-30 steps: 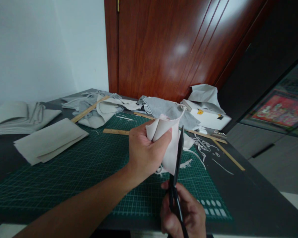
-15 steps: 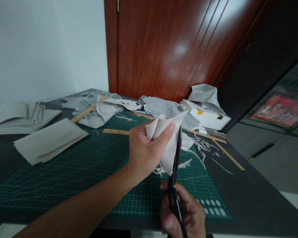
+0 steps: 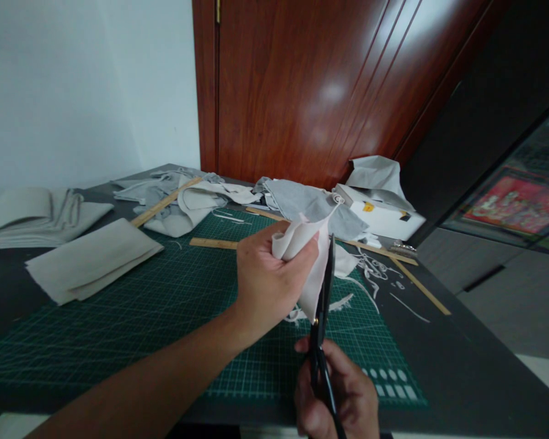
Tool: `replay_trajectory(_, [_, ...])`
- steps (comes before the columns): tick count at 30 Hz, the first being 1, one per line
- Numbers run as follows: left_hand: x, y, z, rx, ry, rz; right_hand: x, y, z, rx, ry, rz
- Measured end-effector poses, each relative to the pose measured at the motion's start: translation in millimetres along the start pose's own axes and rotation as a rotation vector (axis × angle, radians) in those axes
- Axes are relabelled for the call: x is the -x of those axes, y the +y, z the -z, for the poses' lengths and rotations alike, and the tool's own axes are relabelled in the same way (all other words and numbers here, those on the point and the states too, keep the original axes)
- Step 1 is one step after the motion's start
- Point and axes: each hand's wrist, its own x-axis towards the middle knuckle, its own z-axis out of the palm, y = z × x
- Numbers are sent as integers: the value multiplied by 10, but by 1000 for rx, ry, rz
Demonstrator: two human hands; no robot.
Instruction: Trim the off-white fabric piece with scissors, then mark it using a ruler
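In the head view, my left hand (image 3: 268,280) is closed on a folded piece of off-white fabric (image 3: 313,283), held up above the green cutting mat (image 3: 174,329). My right hand (image 3: 341,390) grips black scissors (image 3: 324,341) by their handles, blades pointing up and away. The blades lie along the right edge of the fabric, close to its lower corner. Part of the fabric is hidden behind my left fingers. Thin cloth trimmings (image 3: 341,302) lie on the mat behind the scissors.
At left are a folded cloth (image 3: 96,259) and a cloth stack (image 3: 68,222). Grey fabric (image 3: 302,198) and wooden rulers (image 3: 421,286) lie further back. A white box (image 3: 384,213) stands at back right, with loose scraps (image 3: 375,265) before it.
The fabric's upper part has bent and narrowed to a thin point as my left thumb shifted. The scissors have hardly moved.
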Motion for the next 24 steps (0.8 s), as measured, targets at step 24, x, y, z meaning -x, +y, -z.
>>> replay_trajectory(24, [27,-30,23,-12,-47,-161,27,-26,23,-101,-76,-17])
